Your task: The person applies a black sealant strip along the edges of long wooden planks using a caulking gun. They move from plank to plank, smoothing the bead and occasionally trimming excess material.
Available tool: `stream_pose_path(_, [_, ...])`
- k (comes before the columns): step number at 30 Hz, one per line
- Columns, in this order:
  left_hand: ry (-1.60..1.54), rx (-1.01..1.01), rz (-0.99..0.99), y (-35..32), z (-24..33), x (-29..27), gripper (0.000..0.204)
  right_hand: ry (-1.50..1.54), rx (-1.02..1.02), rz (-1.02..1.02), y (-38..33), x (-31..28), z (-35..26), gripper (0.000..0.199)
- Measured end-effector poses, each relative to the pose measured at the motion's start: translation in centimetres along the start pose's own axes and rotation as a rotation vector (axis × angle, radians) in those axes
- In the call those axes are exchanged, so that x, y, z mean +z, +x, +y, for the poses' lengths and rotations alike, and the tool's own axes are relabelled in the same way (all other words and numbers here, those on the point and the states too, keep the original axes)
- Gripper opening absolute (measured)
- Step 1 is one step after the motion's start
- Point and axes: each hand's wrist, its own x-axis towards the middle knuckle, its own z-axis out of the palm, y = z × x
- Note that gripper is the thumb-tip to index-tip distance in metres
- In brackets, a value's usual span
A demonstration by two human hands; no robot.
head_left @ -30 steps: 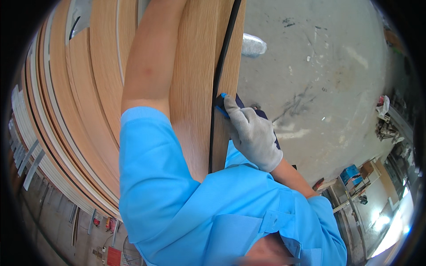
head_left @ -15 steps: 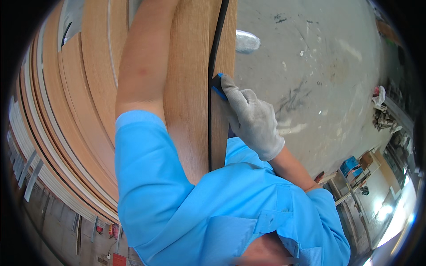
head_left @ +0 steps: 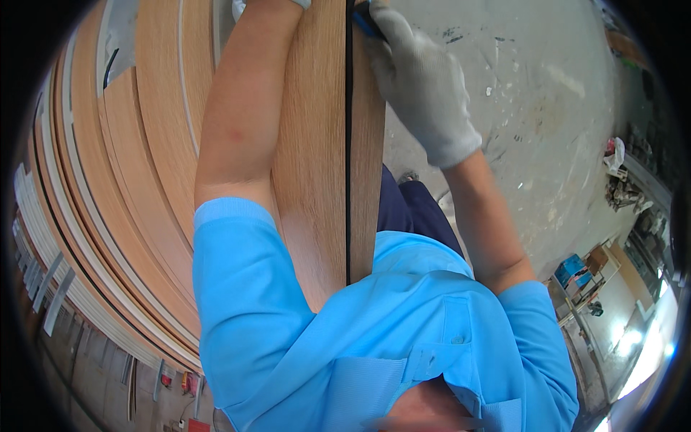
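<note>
Closest to the camera is the person's own bright blue shirt [head_left: 374,338], filling the lower part of the view, with dark trousers [head_left: 410,212] showing just above it. A wooden board [head_left: 317,165] stands on edge against the chest and runs up and away from the body to the top of the picture; its broad face is light oak in colour, and a thin black strip [head_left: 348,144] runs along its length near the right side. The left arm lies bare along the left side of the board, and the left hand [head_left: 270,3] is almost wholly cut off by the top edge, only a bit of pale glove showing, so I cannot tell whether it is clenched or loose. The right hand [head_left: 421,83], in a grey-white work glove, reaches up on the right side of the board; its fingers are curled tight around a small blue tool [head_left: 366,21] pressed against the board's edge right beside the black strip. To the left, behind the arm, a stack of similar boards [head_left: 122,187] leans in curved rows, tan and white edges alternating. To the right lies a grey concrete floor [head_left: 533,108] with pale spots and scuffs. Farther off at the right rim stand cluttered shelves [head_left: 619,266] and a small blue box [head_left: 572,268].
</note>
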Motion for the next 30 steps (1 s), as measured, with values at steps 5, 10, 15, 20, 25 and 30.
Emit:
stream_pose_path(5, [-0.002, 0.007, 0.021, -0.1, 0.5, -0.4, 0.022, -0.082, 0.041, -0.101, 0.7, 0.1, 0.6, 0.043])
stream_pose_path(10, [-0.024, -0.038, 0.003, 0.0, 0.9, -0.5, 0.021, 0.025, 0.006, -0.299, -7.3, -3.0, -2.2, 0.074])
stream_pose_path(15, [-0.031, -0.007, 0.049, -0.1, 0.4, -0.2, 0.021, 0.013, 0.018, -0.276, -6.6, -2.7, -1.9, 0.063])
stream_pose_path(20, [-0.189, 0.030, -0.010, 0.0, -0.4, -0.6, 0.020, 0.045, 0.002, -0.132, -3.2, -1.4, -0.2, 0.042])
stream_pose_path(25, [-0.166, 0.215, -0.259, 2.3, -2.6, -4.0, 0.021, 0.017, -0.009, -0.165, -3.2, -2.0, -0.3, 0.040])
stream_pose_path(30, [-0.161, 0.314, -0.653, 6.4, -4.9, -6.2, 0.020, 0.050, 0.014, -0.175, -3.4, -2.1, -0.4, 0.042])
